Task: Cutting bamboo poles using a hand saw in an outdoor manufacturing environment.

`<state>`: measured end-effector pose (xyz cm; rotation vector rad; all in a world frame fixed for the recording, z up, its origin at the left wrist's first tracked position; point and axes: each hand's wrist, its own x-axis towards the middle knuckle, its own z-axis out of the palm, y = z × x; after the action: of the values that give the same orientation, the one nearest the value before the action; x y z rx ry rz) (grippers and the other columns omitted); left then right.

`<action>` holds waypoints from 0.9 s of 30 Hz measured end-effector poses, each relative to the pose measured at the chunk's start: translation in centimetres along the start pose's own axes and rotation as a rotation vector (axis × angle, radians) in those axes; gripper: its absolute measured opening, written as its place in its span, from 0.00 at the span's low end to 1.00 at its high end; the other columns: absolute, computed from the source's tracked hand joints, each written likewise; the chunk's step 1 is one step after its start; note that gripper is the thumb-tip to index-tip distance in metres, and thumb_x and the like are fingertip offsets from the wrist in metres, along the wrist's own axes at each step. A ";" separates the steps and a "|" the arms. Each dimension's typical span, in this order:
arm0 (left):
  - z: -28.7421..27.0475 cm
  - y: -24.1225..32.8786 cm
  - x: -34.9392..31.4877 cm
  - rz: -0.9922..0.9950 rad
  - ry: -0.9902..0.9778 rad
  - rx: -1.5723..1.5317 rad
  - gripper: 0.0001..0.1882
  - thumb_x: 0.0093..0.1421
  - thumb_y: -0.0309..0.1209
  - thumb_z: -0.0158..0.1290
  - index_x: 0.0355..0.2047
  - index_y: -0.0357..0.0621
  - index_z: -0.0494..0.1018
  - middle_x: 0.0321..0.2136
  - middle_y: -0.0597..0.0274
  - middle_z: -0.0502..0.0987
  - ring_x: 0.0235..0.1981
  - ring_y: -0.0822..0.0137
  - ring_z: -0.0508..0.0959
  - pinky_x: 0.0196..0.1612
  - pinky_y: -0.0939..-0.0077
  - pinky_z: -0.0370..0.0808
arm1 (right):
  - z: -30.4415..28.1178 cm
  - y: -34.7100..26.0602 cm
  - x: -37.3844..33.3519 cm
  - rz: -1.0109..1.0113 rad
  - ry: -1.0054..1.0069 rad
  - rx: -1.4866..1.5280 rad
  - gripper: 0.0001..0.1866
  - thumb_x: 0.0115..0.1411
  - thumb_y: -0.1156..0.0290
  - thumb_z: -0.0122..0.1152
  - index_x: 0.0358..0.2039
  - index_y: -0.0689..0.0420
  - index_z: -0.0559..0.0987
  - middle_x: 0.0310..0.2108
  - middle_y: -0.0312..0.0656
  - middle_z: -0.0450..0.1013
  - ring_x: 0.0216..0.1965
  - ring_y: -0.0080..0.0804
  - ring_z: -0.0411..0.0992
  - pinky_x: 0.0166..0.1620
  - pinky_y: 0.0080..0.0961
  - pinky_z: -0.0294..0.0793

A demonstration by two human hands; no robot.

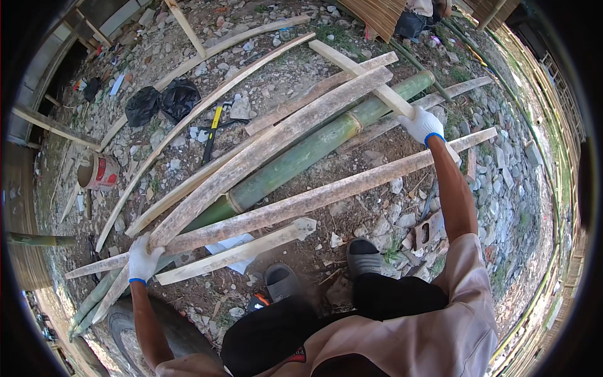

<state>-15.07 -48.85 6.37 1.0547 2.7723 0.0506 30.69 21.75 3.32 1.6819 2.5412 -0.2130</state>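
Observation:
Both my hands wear white gloves with blue cuffs. My left hand point(144, 259) grips the near end of a long pale split bamboo slat point(276, 135) at the lower left. My right hand point(421, 124) is closed on a flat pale wooden plank point(352, 66) that crosses the slats at the upper right. A green bamboo pole point(314, 147) lies under the slats, running diagonally. Another long slat point(326, 195) and a short plank point(245, 249) lie in front of my feet point(282, 281).
Rocky ground with rubble lies all around. Black bags point(162, 100), a yellow-handled tool point(213, 125) and a red-and-white bucket point(98, 171) sit at the left. A tyre point(125, 320) is under the pole's near end. A person crouches at the top point(418, 19). A bamboo fence point(553, 125) borders the right.

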 end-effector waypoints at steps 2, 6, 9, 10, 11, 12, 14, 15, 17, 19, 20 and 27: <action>0.0 0.7 0.3 0.032 0.065 0.019 0.36 0.49 0.40 0.71 0.56 0.34 0.75 0.49 0.41 0.79 0.53 0.38 0.77 0.59 0.50 0.72 | -0.6 0.5 -0.5 0.021 0.114 -0.023 0.35 0.62 0.38 0.61 0.53 0.58 0.77 0.47 0.61 0.81 0.48 0.61 0.81 0.51 0.53 0.79; -0.1 3.6 -1.0 -0.010 0.174 -0.013 0.35 0.41 0.36 0.75 0.50 0.40 0.76 0.44 0.47 0.77 0.51 0.42 0.75 0.56 0.51 0.72 | -1.3 5.3 -2.0 0.157 0.338 -0.029 0.32 0.63 0.40 0.61 0.54 0.56 0.76 0.45 0.59 0.81 0.46 0.60 0.81 0.48 0.55 0.80; 0.1 3.6 -1.4 -0.009 0.163 0.018 0.35 0.40 0.34 0.75 0.50 0.41 0.76 0.44 0.49 0.76 0.51 0.43 0.74 0.56 0.51 0.72 | -3.2 8.9 -3.9 0.184 0.509 -0.033 0.32 0.64 0.42 0.61 0.58 0.55 0.75 0.46 0.58 0.81 0.46 0.60 0.81 0.48 0.54 0.79; -0.3 4.0 -1.2 0.002 0.116 0.022 0.36 0.43 0.34 0.73 0.53 0.39 0.76 0.46 0.46 0.78 0.52 0.41 0.75 0.57 0.51 0.72 | -4.3 10.0 -4.6 0.186 0.533 -0.015 0.33 0.65 0.43 0.62 0.59 0.56 0.74 0.47 0.58 0.81 0.47 0.60 0.81 0.48 0.53 0.79; 0.0 3.5 -1.1 0.014 0.112 0.023 0.36 0.43 0.34 0.73 0.53 0.39 0.76 0.46 0.46 0.78 0.52 0.41 0.75 0.57 0.51 0.72 | -4.9 10.6 -5.0 0.142 0.579 0.015 0.36 0.64 0.43 0.62 0.61 0.58 0.74 0.48 0.59 0.80 0.49 0.59 0.80 0.50 0.50 0.80; 0.5 2.6 -1.1 0.005 0.095 0.000 0.37 0.45 0.34 0.72 0.56 0.38 0.75 0.48 0.45 0.78 0.53 0.40 0.75 0.59 0.51 0.72 | -5.4 11.1 -5.3 0.117 0.584 0.056 0.36 0.64 0.44 0.64 0.62 0.60 0.73 0.49 0.59 0.80 0.50 0.57 0.81 0.51 0.49 0.79; -0.1 3.0 -0.5 0.019 0.004 -0.010 0.39 0.50 0.33 0.70 0.62 0.36 0.72 0.53 0.40 0.78 0.57 0.38 0.76 0.62 0.51 0.71 | -6.0 11.5 -5.6 0.031 0.604 0.128 0.37 0.63 0.46 0.66 0.62 0.61 0.73 0.49 0.59 0.80 0.50 0.55 0.81 0.52 0.45 0.79; 0.2 3.0 -0.2 0.042 0.000 -0.007 0.39 0.50 0.33 0.70 0.62 0.36 0.72 0.53 0.40 0.78 0.57 0.38 0.76 0.62 0.51 0.71 | -6.1 11.7 -5.6 -0.033 0.620 0.160 0.37 0.63 0.47 0.68 0.62 0.61 0.73 0.49 0.59 0.80 0.51 0.55 0.81 0.53 0.44 0.79; 0.2 2.3 -0.4 0.024 -0.012 -0.012 0.39 0.50 0.33 0.69 0.63 0.36 0.72 0.54 0.39 0.78 0.57 0.40 0.76 0.62 0.52 0.71 | -7.3 9.5 -5.9 -0.171 0.564 0.231 0.36 0.61 0.51 0.69 0.63 0.62 0.73 0.50 0.59 0.80 0.51 0.55 0.80 0.54 0.43 0.79; -0.6 4.5 0.4 0.013 -0.095 -0.061 0.38 0.52 0.33 0.68 0.64 0.36 0.71 0.57 0.39 0.77 0.60 0.40 0.75 0.65 0.53 0.70 | -7.9 8.0 -5.4 -0.387 0.509 0.146 0.36 0.60 0.52 0.70 0.61 0.64 0.74 0.52 0.58 0.79 0.54 0.57 0.78 0.57 0.46 0.76; -0.5 4.2 0.1 -0.022 -0.113 -0.044 0.39 0.53 0.34 0.68 0.65 0.36 0.70 0.58 0.38 0.76 0.61 0.40 0.74 0.66 0.53 0.69 | -7.9 6.3 -4.8 -0.525 0.490 0.094 0.36 0.59 0.51 0.71 0.60 0.63 0.75 0.51 0.56 0.78 0.54 0.57 0.76 0.58 0.47 0.75; 1.4 0.8 -1.2 -0.311 0.100 -0.737 0.36 0.73 0.50 0.49 0.71 0.36 0.63 0.69 0.43 0.68 0.71 0.52 0.67 0.73 0.63 0.59 | -5.1 -5.3 -2.8 -1.159 0.386 0.061 0.35 0.58 0.43 0.70 0.56 0.55 0.78 0.43 0.47 0.78 0.47 0.49 0.77 0.54 0.44 0.74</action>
<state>-13.36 -49.10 5.25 0.4350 2.5876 1.0067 26.97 18.00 9.10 0.0430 3.4803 -0.0169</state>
